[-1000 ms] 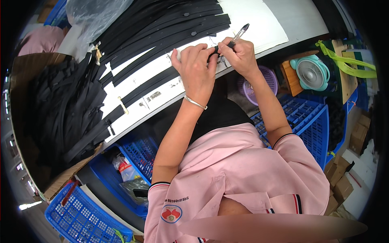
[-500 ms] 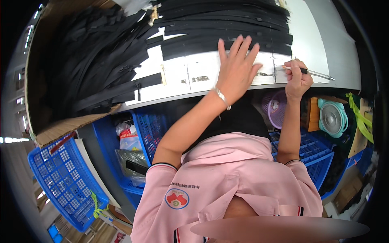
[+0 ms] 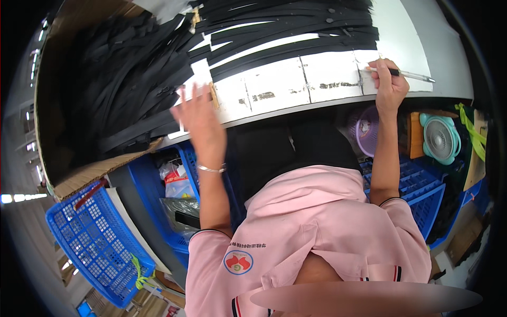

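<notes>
My left hand (image 3: 202, 120), slightly blurred, hovers with fingers spread at the left end of the white board (image 3: 280, 79), by the edge of a pile of black fabric strips (image 3: 127, 79). Between the fingers of my right hand (image 3: 390, 87) is a pen (image 3: 414, 75) with a black grip and clear barrel, its rear end pointing right. That hand is at the board's right side, near a dark line drawn across it. Flat black strips (image 3: 290, 39) lie side by side along the far part of the board. Dark smudges and lines mark the bare near part.
A large cardboard box (image 3: 79, 177) holds the strip pile at the left. Below the table edge stand a blue basket (image 3: 97, 238), blue crates (image 3: 158, 211), a purple basket (image 3: 368, 132) and a turquoise fan (image 3: 441, 139). A green ribbon (image 3: 470, 129) hangs at the right.
My left hand has moved from the middle strips leftward to the pile's edge. The nearest strips lie less tightly, with white gaps between them. My right hand keeps the pen in about the same place.
</notes>
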Demonstrator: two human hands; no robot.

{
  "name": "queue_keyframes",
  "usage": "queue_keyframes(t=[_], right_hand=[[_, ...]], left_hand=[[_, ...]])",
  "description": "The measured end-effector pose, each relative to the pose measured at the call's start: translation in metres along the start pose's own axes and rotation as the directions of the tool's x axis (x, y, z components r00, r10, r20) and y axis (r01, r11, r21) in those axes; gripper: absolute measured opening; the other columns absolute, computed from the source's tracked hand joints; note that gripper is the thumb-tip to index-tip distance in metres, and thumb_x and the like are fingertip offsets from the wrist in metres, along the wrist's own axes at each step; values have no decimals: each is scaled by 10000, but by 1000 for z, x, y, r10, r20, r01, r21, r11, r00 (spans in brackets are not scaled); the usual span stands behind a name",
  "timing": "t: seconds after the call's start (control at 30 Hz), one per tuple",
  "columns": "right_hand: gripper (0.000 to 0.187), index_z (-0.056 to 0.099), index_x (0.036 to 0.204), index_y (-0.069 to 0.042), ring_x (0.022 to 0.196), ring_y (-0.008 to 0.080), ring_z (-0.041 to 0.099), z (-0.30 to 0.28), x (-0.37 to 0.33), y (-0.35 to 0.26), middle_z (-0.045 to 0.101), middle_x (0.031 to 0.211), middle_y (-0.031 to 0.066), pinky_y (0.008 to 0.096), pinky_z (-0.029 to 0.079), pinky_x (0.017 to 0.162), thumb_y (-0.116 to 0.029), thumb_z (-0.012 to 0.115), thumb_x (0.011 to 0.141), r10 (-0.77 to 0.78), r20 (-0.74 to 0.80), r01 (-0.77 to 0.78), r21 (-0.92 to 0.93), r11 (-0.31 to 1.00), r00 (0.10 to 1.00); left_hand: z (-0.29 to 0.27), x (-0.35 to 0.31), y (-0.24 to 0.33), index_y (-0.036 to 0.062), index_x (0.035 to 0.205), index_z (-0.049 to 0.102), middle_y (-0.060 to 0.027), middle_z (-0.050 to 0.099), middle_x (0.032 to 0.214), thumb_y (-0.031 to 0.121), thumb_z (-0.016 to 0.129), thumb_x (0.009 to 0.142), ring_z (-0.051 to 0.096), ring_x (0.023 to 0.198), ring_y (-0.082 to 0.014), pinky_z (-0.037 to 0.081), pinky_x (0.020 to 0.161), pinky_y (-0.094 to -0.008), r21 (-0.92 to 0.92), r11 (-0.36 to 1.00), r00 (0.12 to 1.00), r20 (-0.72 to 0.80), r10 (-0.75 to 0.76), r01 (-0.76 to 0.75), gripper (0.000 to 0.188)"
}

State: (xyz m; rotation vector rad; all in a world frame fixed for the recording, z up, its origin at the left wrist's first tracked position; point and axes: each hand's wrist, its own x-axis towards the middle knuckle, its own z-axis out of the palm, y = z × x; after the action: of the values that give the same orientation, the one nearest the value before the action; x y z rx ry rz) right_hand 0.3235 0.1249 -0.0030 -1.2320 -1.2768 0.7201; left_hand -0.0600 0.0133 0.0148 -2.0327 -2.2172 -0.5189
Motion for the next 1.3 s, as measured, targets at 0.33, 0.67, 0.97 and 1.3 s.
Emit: queue_keyframes(t=[0.33,0.67,0.97,1.3], right_hand=[[168,761,921,18,692,50,595,4,2,2,752,862,42,209,471,637,-88,652,993,-30,30,30,13,999,999],[231,712,1219,-31,644,58,598,20,-12,-24,697,766,24,214,473,598,-80,636,1007,-83,7,84,-44,996,996],[435,671,1259,-97,1127,237,696,24,-52,-18,740,1223,35,407,442,1021,-64,761,834,-501,388,633,-513,580,774],[368,730,1232,-103,1140,216,655,-36,-26,6,735,1177,23,429,404,1105,-52,739,868,-461,254,505,-641,578,850]], left_hand=[[-17,22,-29,160,952,669,-38,623,1417,96,735,896,409,1474,-328,125,1216,-613,-31,999,986,-169,8,-13,108],[50,28,138,68,1047,726,-76,721,1150,45,735,882,632,1200,-283,397,1103,-464,-408,850,936,-247,250,-335,167],[45,11,156,72,1474,536,-150,551,1490,130,716,926,461,1437,-327,246,1212,-536,-474,821,944,-74,322,-317,579],[23,-23,106,63,1544,440,-130,437,1593,300,702,956,325,1522,-324,-11,1194,-680,-244,962,987,68,142,-122,685]])
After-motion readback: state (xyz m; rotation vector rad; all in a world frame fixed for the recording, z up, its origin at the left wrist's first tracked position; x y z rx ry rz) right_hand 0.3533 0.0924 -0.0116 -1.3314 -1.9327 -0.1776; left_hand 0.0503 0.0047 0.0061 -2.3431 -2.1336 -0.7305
